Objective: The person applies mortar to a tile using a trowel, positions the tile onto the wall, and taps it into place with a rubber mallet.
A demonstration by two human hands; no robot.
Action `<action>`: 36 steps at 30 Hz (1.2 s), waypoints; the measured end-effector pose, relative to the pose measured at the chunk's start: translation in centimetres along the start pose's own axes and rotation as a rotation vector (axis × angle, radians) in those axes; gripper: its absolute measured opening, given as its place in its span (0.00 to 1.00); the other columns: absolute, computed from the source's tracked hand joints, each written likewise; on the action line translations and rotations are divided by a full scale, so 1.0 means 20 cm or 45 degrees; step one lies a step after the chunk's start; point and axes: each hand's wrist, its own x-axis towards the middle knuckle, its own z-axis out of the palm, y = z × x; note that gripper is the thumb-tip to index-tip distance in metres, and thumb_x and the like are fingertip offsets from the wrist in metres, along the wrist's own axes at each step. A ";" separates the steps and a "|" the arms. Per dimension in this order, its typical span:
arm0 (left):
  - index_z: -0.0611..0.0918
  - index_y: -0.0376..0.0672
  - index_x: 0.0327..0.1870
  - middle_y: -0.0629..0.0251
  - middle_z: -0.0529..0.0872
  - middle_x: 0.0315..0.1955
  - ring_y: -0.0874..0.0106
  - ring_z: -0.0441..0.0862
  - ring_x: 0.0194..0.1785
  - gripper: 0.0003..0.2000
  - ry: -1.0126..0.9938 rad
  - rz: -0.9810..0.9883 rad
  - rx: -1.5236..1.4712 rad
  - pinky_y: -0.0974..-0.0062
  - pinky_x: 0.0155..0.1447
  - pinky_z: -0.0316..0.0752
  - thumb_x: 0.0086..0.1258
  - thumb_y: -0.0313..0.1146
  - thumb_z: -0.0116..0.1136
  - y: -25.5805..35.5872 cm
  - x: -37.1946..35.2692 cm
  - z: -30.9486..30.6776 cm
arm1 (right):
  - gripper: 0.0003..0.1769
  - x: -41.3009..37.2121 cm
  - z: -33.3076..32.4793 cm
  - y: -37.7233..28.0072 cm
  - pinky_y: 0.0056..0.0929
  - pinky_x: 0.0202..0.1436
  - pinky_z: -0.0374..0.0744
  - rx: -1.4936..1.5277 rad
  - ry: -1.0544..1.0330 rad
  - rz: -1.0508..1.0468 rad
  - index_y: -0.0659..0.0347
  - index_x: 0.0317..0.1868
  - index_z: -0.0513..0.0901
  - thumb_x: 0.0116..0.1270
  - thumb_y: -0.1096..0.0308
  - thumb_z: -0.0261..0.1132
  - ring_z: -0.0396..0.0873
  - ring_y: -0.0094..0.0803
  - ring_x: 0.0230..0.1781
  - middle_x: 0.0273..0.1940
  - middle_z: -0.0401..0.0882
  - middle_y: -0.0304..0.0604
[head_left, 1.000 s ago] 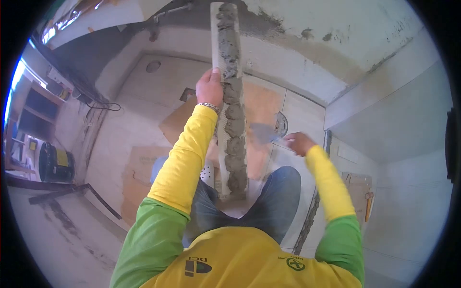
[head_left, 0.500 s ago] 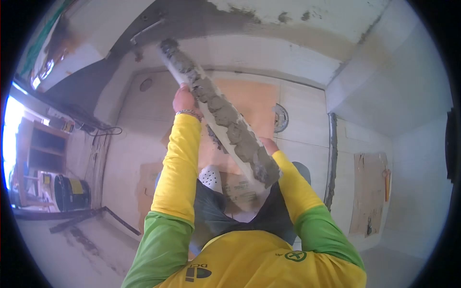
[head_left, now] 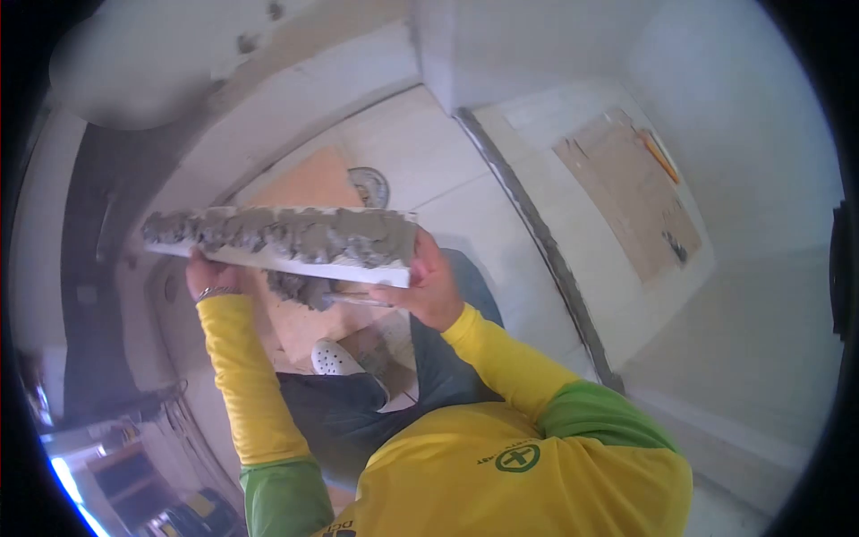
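Grey mortar [head_left: 286, 231] covers the white tile strip [head_left: 295, 267]; the sleeves [head_left: 242, 385] are yellow, green higher up.

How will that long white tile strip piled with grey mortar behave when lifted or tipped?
Probably stiff: the long white tile strip runs straight, held only at its ends by the left hand and right hand. Likely heavy for its size under the lumpy grey mortar. Tipped, that mortar might slide off.

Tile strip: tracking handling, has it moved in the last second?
Yes. The tile strip swung from standing left of the round floor disc to lying level below it.
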 end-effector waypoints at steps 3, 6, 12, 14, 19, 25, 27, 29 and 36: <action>0.68 0.36 0.69 0.49 0.72 0.68 0.50 0.69 0.71 0.22 0.395 -0.248 -0.842 0.42 0.75 0.63 0.84 0.39 0.31 0.28 -0.21 0.43 | 0.59 -0.03 -0.05 -0.02 0.37 0.76 0.63 -0.030 -0.051 -0.307 0.60 0.77 0.47 0.51 0.84 0.76 0.62 0.37 0.74 0.73 0.61 0.48; 0.64 0.35 0.71 0.47 0.69 0.70 0.50 0.67 0.72 0.23 0.272 -0.237 -0.808 0.42 0.73 0.65 0.84 0.40 0.29 0.25 -0.17 0.41 | 0.62 -0.07 -0.06 -0.10 0.40 0.76 0.61 -0.011 -0.089 -0.489 0.58 0.78 0.45 0.49 0.84 0.77 0.60 0.38 0.75 0.74 0.58 0.52; 0.66 0.34 0.69 0.47 0.71 0.67 0.50 0.69 0.71 0.22 0.183 -0.240 -0.741 0.42 0.73 0.66 0.84 0.39 0.32 0.42 -0.28 0.57 | 0.63 -0.15 0.02 -0.24 0.42 0.76 0.59 -0.320 -0.079 -0.805 0.57 0.76 0.47 0.45 0.78 0.79 0.63 0.41 0.72 0.73 0.57 0.56; 0.66 0.33 0.69 0.47 0.72 0.67 0.50 0.69 0.70 0.22 0.153 -0.221 -0.756 0.42 0.73 0.67 0.84 0.38 0.33 0.47 -0.29 0.59 | 0.62 -0.17 0.04 -0.30 0.42 0.73 0.63 -0.461 -0.054 -0.943 0.55 0.74 0.48 0.42 0.73 0.80 0.64 0.44 0.71 0.72 0.58 0.62; 0.69 0.34 0.68 0.47 0.71 0.67 0.50 0.68 0.71 0.23 -0.055 -0.046 -0.778 0.45 0.74 0.64 0.83 0.42 0.33 0.50 -0.42 0.67 | 0.62 -0.32 0.00 -0.48 0.41 0.70 0.66 -0.476 -0.015 -1.119 0.57 0.72 0.50 0.39 0.72 0.81 0.67 0.42 0.67 0.69 0.62 0.61; 0.67 0.35 0.71 0.46 0.70 0.69 0.47 0.65 0.73 0.29 -0.092 0.128 -0.822 0.41 0.76 0.56 0.81 0.50 0.31 0.49 -0.64 1.15 | 0.63 -0.44 -0.05 -0.66 0.41 0.68 0.71 -0.388 0.228 -1.270 0.57 0.71 0.54 0.36 0.61 0.84 0.71 0.45 0.65 0.65 0.67 0.64; 0.66 0.37 0.72 0.46 0.69 0.70 0.47 0.64 0.74 0.31 -0.316 0.049 -0.931 0.41 0.77 0.54 0.80 0.52 0.29 0.43 -0.62 1.29 | 0.63 -0.49 -0.10 -0.70 0.43 0.70 0.71 -0.583 0.429 -1.276 0.56 0.72 0.55 0.36 0.57 0.84 0.71 0.47 0.66 0.65 0.68 0.64; 0.65 0.39 0.73 0.48 0.68 0.71 0.47 0.64 0.73 0.33 -0.436 -0.182 -1.201 0.45 0.78 0.52 0.80 0.56 0.28 0.31 -0.60 1.43 | 0.62 -0.52 -0.14 -0.73 0.45 0.70 0.70 -0.659 0.622 -1.244 0.56 0.72 0.55 0.40 0.52 0.81 0.71 0.48 0.66 0.65 0.69 0.63; 0.69 0.41 0.71 0.54 0.73 0.69 0.54 0.68 0.72 0.35 -1.391 -0.553 -2.111 0.50 0.77 0.57 0.79 0.62 0.30 0.03 -0.75 1.62 | 0.57 -1.20 0.11 -0.88 0.60 0.75 0.62 -1.016 0.815 -1.513 0.65 0.74 0.61 0.49 0.42 0.68 0.61 0.61 0.73 0.72 0.60 0.65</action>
